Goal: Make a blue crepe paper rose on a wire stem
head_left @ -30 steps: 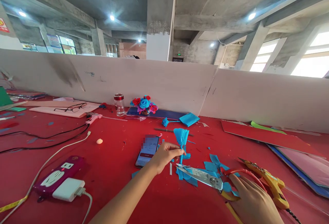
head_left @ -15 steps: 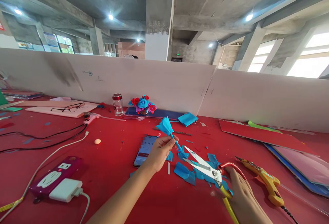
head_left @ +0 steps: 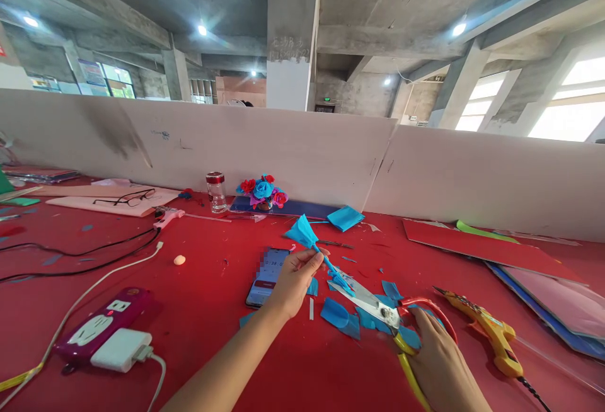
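Pinched by its stem in my left hand is a blue paper flower, tilted with its cup-shaped head up and to the left. My right hand is wrapped round the handles of large scissors, one handle red and one yellow. Their blades lie at the stem's lower end and overlap it in view; whether they touch the paper I cannot tell. Blue paper petals and scraps lie on the red table beneath the blades. A phone with a timer lies behind my left wrist, partly covered.
To the right are a yellow glue gun and stacked coloured sheets. A paper flower bouquet, a glass jar and folded blue paper stand or lie near the white partition. At left sits a purple power strip.
The scissors have moved left and their blades have come closer together at the stem's lower end. My left hand has hardly moved; the flower head shifts slightly left.
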The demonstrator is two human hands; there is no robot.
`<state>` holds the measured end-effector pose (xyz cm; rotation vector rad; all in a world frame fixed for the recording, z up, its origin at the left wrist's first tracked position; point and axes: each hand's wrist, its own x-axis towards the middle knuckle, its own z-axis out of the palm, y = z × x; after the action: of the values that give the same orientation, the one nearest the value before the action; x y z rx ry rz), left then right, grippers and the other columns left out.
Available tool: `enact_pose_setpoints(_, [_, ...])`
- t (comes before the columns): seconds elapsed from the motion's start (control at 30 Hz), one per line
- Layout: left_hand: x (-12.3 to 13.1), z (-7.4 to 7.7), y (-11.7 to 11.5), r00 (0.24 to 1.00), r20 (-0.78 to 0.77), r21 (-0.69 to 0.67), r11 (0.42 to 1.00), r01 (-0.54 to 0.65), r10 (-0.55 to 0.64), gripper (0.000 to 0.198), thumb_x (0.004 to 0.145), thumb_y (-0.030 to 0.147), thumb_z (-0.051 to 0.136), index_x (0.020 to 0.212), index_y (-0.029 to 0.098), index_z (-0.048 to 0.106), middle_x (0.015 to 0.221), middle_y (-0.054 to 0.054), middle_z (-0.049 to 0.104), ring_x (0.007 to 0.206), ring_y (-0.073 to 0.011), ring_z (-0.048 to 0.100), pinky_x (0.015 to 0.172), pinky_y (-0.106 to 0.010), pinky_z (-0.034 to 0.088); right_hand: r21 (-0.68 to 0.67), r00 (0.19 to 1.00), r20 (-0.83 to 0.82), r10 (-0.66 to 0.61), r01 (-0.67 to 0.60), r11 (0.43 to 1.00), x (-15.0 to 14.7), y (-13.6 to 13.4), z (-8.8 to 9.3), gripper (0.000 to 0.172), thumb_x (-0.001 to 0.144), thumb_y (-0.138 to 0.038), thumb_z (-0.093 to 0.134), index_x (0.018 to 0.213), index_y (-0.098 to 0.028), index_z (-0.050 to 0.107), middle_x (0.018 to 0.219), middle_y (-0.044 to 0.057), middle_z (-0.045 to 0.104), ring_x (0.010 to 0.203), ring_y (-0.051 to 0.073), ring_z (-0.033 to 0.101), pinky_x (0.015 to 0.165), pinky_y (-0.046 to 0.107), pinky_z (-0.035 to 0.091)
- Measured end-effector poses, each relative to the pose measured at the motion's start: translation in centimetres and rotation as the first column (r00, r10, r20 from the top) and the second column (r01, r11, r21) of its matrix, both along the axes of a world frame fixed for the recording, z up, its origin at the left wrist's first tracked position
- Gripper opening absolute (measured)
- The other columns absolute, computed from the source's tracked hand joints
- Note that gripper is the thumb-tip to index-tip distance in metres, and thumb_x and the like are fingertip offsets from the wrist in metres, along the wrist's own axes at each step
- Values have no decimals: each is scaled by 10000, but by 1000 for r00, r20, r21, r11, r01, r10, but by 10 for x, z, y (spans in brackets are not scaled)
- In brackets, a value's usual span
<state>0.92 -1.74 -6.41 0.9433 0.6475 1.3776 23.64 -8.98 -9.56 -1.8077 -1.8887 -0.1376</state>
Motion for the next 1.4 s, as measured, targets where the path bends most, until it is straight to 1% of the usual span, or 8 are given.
enact_pose_setpoints(0.2, [4,0,0,996,85,-47,999,-19,23,195,597,309,718,715,157,690,725,-25,634,655,-97,544,674,-213,426,11,998,43,-53,53,999,-6,-1,5,99,682,-299,478,751,-229,471,630,42,620,559,226,596,433,274,418])
enact_pose_setpoints(0.43, [5,-1,0,992,122,-30,1000,8,-4,169,613,300,714,718,171,691,716,-7,645,682,-90,553,704,-209,419,-48,991,86,-102,106,993,-9,-2,10,113,709,-319,461,759,-230,511,662,41,648,624,238,630,432,269,436])
enact_pose_setpoints(0.57, [5,-1,-2,995,98,-15,1000,14,-12,182,626,308,703,741,168,690,703,-12,626,674,-95,544,676,-210,416,-8,975,192,-108,112,994,-4,-1,6,152,727,-338,456,776,-226,547,708,53,670,658,253,644,448,283,444])
enact_pose_setpoints(0.73, [4,-3,-1,1000,12,23,1000,-2,2,187,654,333,676,748,172,682,697,-11,603,678,-103,525,681,-218,404,-48,922,364,-129,156,987,3,-1,4,164,734,-285,419,708,-233,572,523,44,630,523,255,629,406,280,396])
enact_pose_setpoints(0.9, [3,-6,1,999,-31,28,1000,-7,7,217,668,355,659,769,164,672,707,-17,587,679,-111,515,688,-231,392,-139,966,209,-155,186,973,5,1,9,171,740,-321,410,669,-235,540,527,44,626,506,247,616,417,283,405])
enact_pose_setpoints(1.0, [3,-6,2,999,-45,42,999,-8,10,208,685,356,643,766,166,667,699,-12,576,681,-108,504,683,-227,381,-135,995,-23,-93,89,987,9,4,7,178,730,-342,437,847,-223,498,718,57,664,632,224,631,510,279,465])
enact_pose_setpoints(1.07, [3,-6,2,998,-59,75,997,3,1,197,696,351,633,760,168,667,690,-4,568,670,-104,489,674,-227,373,-85,996,-91,-2,-6,996,14,5,4,280,697,-320,478,959,-226,445,865,66,651,753,213,624,601,278,482])
enact_pose_setpoints(1.4, [-6,6,-4,962,-269,243,964,110,-42,199,762,327,565,815,170,675,643,10,511,622,-90,423,609,-200,342,-27,990,79,115,-114,993,24,3,6,393,620,-292,561,981,-212,430,954,81,600,877,257,580,720,344,452])
